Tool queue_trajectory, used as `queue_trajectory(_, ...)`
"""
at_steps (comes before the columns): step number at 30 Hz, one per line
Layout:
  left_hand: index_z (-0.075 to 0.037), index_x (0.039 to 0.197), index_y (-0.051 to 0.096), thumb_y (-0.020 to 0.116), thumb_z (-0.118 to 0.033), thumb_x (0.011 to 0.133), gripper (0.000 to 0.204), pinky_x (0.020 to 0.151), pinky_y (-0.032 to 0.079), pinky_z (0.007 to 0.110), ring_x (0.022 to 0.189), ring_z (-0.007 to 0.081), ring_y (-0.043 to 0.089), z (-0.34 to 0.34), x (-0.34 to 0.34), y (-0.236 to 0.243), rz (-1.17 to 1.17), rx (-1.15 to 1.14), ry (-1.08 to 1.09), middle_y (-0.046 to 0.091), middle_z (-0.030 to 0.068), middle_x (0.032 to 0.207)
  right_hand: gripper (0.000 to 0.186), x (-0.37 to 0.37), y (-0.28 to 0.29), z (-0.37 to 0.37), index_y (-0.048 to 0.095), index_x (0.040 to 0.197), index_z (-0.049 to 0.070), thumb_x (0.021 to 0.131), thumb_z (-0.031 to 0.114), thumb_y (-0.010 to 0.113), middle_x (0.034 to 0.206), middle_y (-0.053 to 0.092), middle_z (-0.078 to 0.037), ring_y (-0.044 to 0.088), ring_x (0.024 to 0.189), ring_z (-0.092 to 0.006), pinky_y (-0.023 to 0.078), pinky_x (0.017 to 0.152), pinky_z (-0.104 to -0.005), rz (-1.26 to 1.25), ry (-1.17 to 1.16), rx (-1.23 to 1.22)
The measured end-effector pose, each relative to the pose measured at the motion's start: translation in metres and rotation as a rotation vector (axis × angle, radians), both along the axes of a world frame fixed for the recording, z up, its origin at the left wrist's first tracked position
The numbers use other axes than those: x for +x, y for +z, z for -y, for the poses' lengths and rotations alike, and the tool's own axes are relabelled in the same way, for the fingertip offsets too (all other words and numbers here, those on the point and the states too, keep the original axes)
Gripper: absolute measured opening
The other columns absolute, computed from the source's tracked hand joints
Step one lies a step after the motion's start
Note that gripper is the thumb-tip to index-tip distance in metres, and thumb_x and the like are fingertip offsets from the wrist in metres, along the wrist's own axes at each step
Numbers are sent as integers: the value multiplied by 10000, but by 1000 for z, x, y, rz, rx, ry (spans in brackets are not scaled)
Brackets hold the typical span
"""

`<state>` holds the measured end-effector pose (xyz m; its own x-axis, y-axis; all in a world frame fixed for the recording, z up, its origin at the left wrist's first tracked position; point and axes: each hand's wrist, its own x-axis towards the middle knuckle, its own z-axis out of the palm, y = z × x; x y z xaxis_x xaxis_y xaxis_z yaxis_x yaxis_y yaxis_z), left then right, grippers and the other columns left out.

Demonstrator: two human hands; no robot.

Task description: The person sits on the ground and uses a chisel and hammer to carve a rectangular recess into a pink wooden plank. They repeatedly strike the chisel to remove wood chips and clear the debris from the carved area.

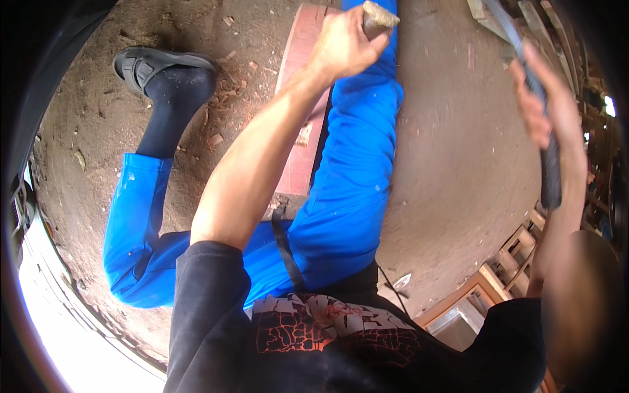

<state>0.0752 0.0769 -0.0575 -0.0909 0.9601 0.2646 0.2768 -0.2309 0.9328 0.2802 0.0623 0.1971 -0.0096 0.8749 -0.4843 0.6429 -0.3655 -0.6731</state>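
My left hand [344, 46] is closed on a short, pale wooden handle with a worn, flattened top [379, 18], held over a reddish wooden plank [291, 167] beside my blue-trousered leg; the lower part of what it grips is hidden. At the upper right, my right hand [544, 98] grips a long tool [550, 183] by its black handle, raised apart from the left hand. Its lighter metal part runs up to the frame's edge, where its end is unclear. Wood chips [215, 140] lie on the dirt beside the plank.
I sit on the dirt ground [452, 164], my sandalled left foot [144, 69] bent out to the left. A black strap [285, 242] crosses my left thigh. Wooden slats [544, 26] lie at the upper right, and wooden frames [468, 295] at the lower right.
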Motion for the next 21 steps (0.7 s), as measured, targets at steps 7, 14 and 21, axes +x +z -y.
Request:
queue_trajectory(7, 6, 980, 671, 694, -244, 834, 290, 745, 541, 437, 828, 383, 700, 3, 4, 10, 39, -69, -65, 697, 242, 859, 413, -24, -15, 7, 522, 872, 103, 1052, 467, 445, 491, 411, 95, 384, 300, 18, 330, 227, -144, 91, 78, -25)
queue_trajectory(14, 32, 825, 682, 732, -292, 823, 328, 631, 511, 403, 610, 205, 628, 10, 6, 12, 126, -224, -109, 640, 182, 660, 411, -27, 33, -41, 492, 864, 138, 1038, 507, 442, 548, 378, 78, 289, 349, -2, 272, 257, -213, -201, -161, -157)
queue_trajectory(21, 48, 852, 676, 720, -314, 815, 366, 653, 521, 418, 664, 243, 684, 13, -4, 4, 70, -268, -49, 655, 216, 689, 437, -35, -24, 5, 515, 848, 101, 1045, 485, 445, 478, 422, 80, 389, 281, 13, 348, 218, -139, 265, 110, -128)
